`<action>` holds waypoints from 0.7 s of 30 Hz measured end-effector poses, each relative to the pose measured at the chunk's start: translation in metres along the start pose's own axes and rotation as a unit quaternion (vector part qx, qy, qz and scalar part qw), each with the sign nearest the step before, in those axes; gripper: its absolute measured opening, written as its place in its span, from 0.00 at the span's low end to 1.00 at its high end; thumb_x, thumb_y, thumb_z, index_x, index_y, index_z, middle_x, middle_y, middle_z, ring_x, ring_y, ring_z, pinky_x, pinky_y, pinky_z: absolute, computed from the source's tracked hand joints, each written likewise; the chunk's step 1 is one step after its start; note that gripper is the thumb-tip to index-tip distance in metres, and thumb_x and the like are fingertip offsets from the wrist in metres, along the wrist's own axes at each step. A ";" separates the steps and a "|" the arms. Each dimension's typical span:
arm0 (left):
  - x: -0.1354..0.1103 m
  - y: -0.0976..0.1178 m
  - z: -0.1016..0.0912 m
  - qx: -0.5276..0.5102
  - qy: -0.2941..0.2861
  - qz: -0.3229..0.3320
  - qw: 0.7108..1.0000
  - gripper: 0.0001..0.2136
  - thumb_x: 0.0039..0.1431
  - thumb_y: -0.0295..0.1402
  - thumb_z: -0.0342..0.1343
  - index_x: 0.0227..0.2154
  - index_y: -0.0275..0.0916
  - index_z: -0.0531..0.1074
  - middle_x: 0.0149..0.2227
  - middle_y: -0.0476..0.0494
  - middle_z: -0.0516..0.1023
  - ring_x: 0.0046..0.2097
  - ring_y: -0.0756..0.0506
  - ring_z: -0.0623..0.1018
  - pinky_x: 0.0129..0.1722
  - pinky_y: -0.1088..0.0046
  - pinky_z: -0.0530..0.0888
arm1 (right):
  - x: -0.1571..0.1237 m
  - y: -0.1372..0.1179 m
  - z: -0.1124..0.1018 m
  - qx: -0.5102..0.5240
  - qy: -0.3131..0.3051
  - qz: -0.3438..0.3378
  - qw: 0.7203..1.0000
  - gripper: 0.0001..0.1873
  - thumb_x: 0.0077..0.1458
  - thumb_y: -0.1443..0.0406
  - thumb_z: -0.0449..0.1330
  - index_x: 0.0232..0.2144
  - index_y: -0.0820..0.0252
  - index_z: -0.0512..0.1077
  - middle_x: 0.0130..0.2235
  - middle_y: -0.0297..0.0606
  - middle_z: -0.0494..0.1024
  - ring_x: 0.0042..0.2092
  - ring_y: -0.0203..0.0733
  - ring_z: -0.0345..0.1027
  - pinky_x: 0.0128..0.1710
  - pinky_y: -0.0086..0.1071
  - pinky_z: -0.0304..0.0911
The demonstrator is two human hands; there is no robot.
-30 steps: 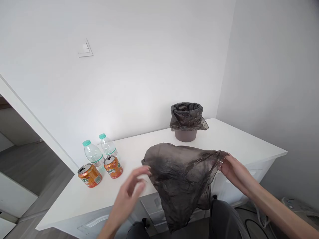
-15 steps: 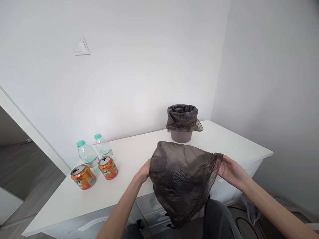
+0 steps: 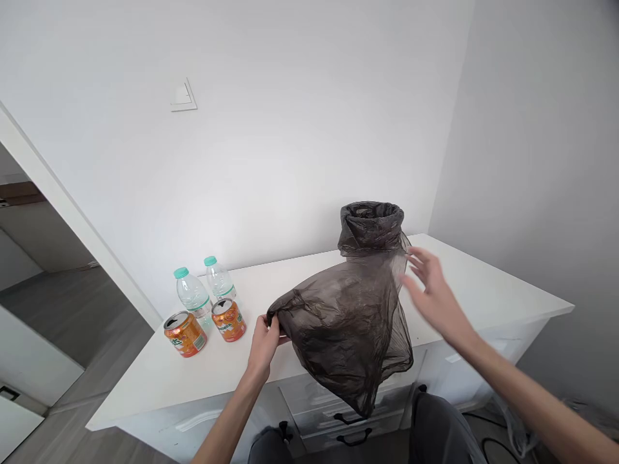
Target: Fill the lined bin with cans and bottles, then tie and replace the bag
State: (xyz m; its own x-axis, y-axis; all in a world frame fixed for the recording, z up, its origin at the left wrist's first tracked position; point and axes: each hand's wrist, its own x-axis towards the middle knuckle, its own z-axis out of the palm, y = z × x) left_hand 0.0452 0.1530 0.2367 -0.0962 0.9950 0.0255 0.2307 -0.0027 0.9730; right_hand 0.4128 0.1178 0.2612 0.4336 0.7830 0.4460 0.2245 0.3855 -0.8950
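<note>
Head view: seemingly spreading a bag (image 3: 343, 309) over the front edge of the desk (image 3: 488, 283), before the lined bin (image 3: 371, 233); pinching one corner between fingers of the left hand (image 3: 262, 348), reaching, fingers wide, with the right hand (image 3: 432, 283), contact unclear. Likely calls for regripping. Half a second earlier, clutching its right side.

The lined bin (image 3: 371, 233) stands on the bench (image 3: 469, 283) near the back, toward the right, with the wall (image 3: 300, 148) behind it. Before it hangs the loose bag (image 3: 343, 316), reaching past the bench's front edge, between the left hand (image 3: 264, 341) and the right hand (image 3: 429, 283). Over on the left, two cans (image 3: 186, 335) stand before two bottles (image 3: 193, 294), the wall switch (image 3: 182, 96) above them.
</note>
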 end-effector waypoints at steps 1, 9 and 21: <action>-0.004 -0.002 -0.002 0.003 0.001 -0.003 1.000 0.24 0.64 0.55 0.49 0.44 0.35 0.68 0.48 0.33 0.77 0.43 0.43 0.81 0.40 0.64 0.81 | -0.021 -0.011 0.014 -0.046 -0.058 -0.056 0.996 0.32 0.63 0.57 0.62 0.67 0.47 0.60 0.70 0.43 0.63 0.72 0.55 0.53 0.72 0.58 0.51; -0.007 -0.015 -0.026 0.143 0.025 0.029 0.989 0.18 0.59 0.49 0.55 0.40 0.39 0.72 0.35 0.40 0.81 0.37 0.38 0.81 0.35 0.63 0.76 | -0.132 -0.014 0.090 -0.266 -0.391 -0.219 0.854 0.33 0.71 0.51 0.52 0.73 0.46 0.54 0.75 0.40 0.53 0.75 0.57 0.45 0.72 0.63 0.46; -0.044 -0.015 -0.047 0.401 0.010 0.164 0.901 0.25 0.57 0.34 0.54 0.59 0.40 0.64 0.46 0.38 0.79 0.46 0.36 0.81 0.43 0.60 0.75 | -0.083 0.074 0.029 -0.360 -0.342 -0.097 0.863 0.34 0.72 0.46 0.44 0.71 0.54 0.59 0.72 0.44 0.60 0.74 0.54 0.51 0.72 0.59 0.49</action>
State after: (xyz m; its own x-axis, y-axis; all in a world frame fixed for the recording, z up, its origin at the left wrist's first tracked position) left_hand 0.0008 0.1047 0.2320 0.0898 0.9517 0.2936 0.8747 -0.2164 0.4336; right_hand 0.3683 0.0950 0.1574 -0.2339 0.9375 0.2575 0.8257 0.3314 -0.4566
